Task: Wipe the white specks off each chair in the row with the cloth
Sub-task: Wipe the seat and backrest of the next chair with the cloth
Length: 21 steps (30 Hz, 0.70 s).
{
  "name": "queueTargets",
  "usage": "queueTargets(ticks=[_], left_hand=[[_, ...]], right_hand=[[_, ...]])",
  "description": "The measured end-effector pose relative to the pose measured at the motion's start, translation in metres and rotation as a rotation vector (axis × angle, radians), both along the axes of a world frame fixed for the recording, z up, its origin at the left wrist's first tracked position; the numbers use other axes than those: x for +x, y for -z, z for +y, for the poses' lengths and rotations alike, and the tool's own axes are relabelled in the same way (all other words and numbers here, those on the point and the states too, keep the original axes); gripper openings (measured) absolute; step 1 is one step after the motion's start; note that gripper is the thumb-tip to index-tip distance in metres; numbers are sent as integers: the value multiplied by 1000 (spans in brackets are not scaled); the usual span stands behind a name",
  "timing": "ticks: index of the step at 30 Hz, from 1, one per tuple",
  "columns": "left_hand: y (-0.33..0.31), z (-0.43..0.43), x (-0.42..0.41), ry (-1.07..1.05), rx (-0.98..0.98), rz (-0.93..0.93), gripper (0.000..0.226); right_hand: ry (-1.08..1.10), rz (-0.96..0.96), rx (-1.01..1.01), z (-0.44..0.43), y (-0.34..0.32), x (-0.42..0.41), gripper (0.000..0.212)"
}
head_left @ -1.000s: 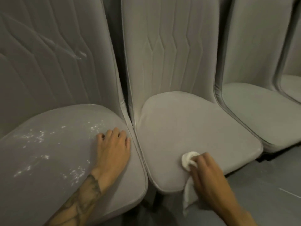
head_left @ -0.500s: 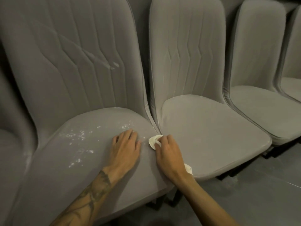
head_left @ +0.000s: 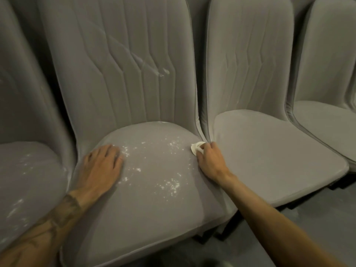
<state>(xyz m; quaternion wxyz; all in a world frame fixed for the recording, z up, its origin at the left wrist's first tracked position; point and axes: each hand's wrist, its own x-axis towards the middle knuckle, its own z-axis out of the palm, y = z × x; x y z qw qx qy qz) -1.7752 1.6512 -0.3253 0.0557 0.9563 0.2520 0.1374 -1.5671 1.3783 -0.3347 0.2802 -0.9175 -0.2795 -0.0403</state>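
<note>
The crumpled white cloth [head_left: 196, 148] is pinched by the right hand [head_left: 211, 162] at the right edge of the grey chair seat [head_left: 154, 212]. The left hand [head_left: 102, 168] is laid flat on the seat's left side, beside scattered white specks [head_left: 170, 185].

we log the middle seat [head_left: 154, 212] | white specks [head_left: 169, 185] scattered over it | our left hand [head_left: 100, 168] flat on its left side | our right hand [head_left: 210, 162] holding a bunched cloth [head_left: 196, 148] at its right rear edge | left seat [head_left: 28, 180] also specked | grey floor [head_left: 308, 228] beneath the seats
</note>
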Motion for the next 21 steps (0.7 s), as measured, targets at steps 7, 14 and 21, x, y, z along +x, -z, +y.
queueTargets(ticks=[7,14,21], left_hand=[[10,35,-38,-34,7,-57,59],[25,32,-36,-51,-21,-140,53],[32,36,-37,-34,-21,-158,50]], right_hand=[[19,-59,32,59,-5,21,23],[-33,-179,-60,63,5,45,17],[-321,-60,-8,107,1,8,24]])
